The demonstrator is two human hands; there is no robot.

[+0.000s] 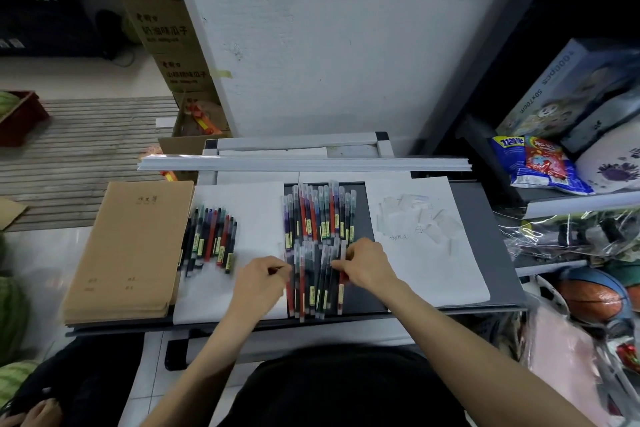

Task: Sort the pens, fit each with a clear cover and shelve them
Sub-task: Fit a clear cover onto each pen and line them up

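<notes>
The lower row of pens [313, 282] lies at lower centre of the frame on the dark counter [486, 246], directly below an upper row of pens [320, 215]; both rows appear already sleeved. The right hand [363, 262] is curled and pinches the upper end of a red pen [341, 291] at the right end of the lower row. The left hand [265, 276] is curled against the left end of that row; motion blur prevents confirming whether it grips a pen. A group of loose pens [211, 239], apparently uncovered, lies left of centre on a white sheet [259, 204]. The clear covers [415, 218] are heaped on paper at right of centre. A stack of notebooks [131, 253] occupies the left side. Step in hand, as judged: aligning covered pens in the sorted row. The next move calls for taking one loose pen and one cover, then sliding the cover on squarely.
</notes>
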